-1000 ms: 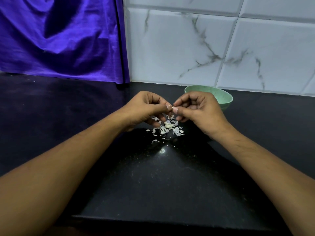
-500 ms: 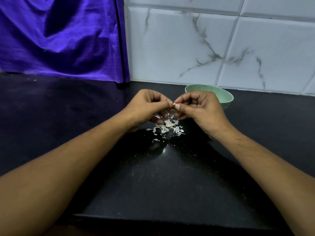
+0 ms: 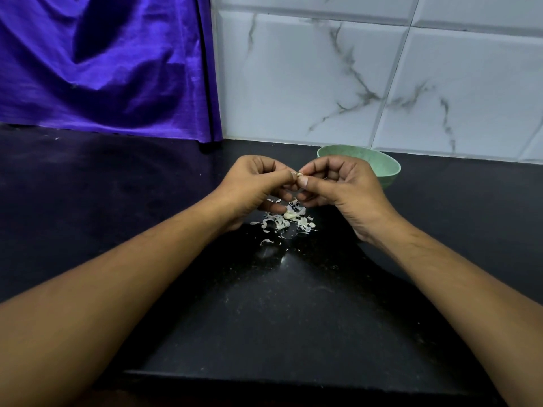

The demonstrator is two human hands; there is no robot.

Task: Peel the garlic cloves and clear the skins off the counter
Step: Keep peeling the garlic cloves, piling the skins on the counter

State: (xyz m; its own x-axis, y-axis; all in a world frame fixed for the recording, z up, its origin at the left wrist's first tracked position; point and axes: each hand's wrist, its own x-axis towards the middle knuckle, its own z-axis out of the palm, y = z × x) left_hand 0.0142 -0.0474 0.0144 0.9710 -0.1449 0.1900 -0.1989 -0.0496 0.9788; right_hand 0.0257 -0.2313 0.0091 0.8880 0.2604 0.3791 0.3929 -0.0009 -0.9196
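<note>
right at the centre of the frame, a small pale garlic clove (image 3: 299, 173) is pinched between the fingertips of both hands, held in the air above the glossy black speckled counter (image 3: 264, 304). only a sliver of it shows between the fingertips, so how much skin it wears cannot be told. the left hand (image 3: 255, 183) reaches in from the lower left with its fingers curled, thumb and forefinger closed on the clove. the right hand (image 3: 345, 188) reaches in from the lower right and grips the same clove the same way, the two thumb tips almost touching.

just below the hands, a loose heap of thin white papery garlic skins (image 3: 279, 224) lies on the counter, with a few stray curls at its lower left edge. among them a pale smooth clove-like piece (image 3: 289, 214) lies near the lower fingers of the left hand.

behind the right hand, right of centre, a round pale green bowl (image 3: 382, 168) stands on the counter, partly hidden by that hand; its inside is not visible. a shiny purple cloth (image 3: 102, 69) hangs across the upper left of the frame, down to the counter's back edge. white grey-veined wall tiles (image 3: 323, 83) fill the upper right.
</note>
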